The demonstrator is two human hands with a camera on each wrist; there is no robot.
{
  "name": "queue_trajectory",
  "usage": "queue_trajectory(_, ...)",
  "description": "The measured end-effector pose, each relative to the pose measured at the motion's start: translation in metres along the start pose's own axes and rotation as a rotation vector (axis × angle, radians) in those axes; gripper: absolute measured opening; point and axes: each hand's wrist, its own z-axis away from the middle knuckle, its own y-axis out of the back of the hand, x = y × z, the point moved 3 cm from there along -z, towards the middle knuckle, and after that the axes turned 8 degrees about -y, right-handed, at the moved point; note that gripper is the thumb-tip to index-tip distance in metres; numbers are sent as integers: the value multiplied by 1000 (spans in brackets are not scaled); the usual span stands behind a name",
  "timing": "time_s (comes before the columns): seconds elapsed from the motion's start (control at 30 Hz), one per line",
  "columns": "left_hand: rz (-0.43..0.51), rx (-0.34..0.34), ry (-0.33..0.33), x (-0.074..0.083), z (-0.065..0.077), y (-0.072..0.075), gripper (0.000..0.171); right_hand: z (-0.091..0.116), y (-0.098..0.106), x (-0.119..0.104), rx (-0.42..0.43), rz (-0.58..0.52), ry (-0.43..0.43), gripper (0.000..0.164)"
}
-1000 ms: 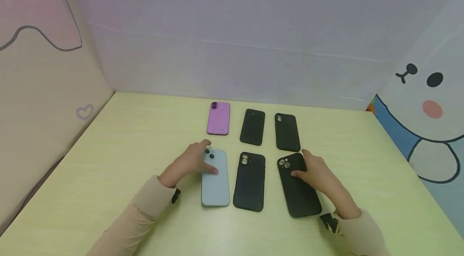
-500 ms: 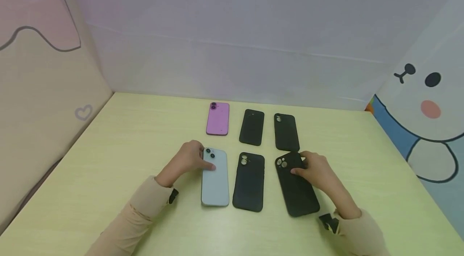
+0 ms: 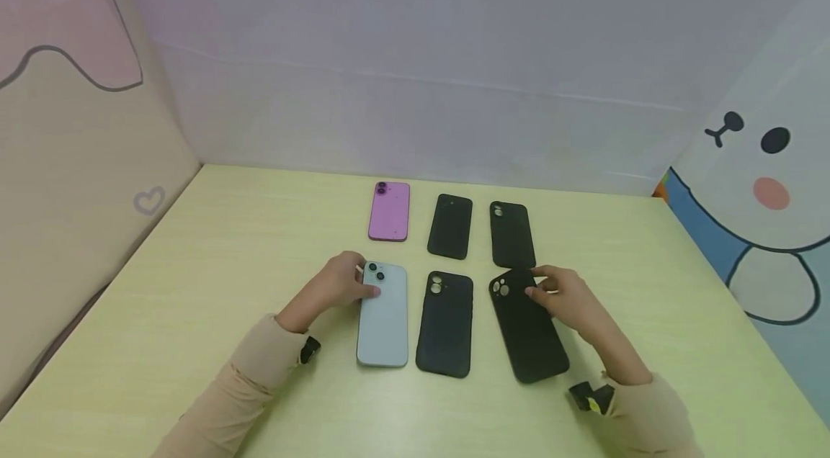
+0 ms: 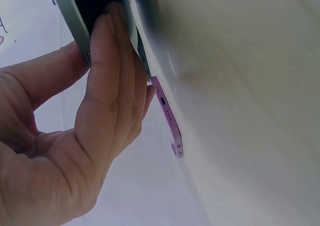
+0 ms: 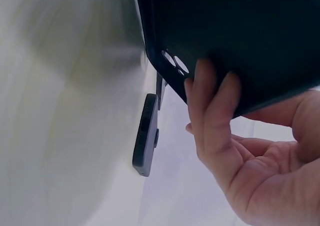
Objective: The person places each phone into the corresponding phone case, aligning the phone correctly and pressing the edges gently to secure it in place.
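Note:
My left hand pinches a pale blue phone along its left edge near the top, thumb over the back. In the left wrist view its fingers lie under the phone's dark screen side, and the phone is tilted up off the table. With thumb and fingers, my right hand grips a black phone case by its upper right side. The right wrist view shows fingertips against the case's hollow inner side, near its camera holes. Between the hands lies another black phone case, camera holes toward the back.
Behind, in a row on the pale yellow table, lie a purple phone, a flat black phone-shaped piece and a smaller black phone case. A pale cloth wall closes off the back.
My left fingers have closed round the phone's edge, and its top has risen from the table. My right hand has tightened on the case and raised its top, shifting it slightly left.

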Motion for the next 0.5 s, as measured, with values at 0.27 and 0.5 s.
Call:
queue_trajectory(0.27,24,-18,-5,-1,0,1,52,-1,0,3,-42,-128,-55,46)
queue_trajectory(0.5,50,-23,-21,-1,1,2,54,-3,1,5,-16,-184,-71,44)
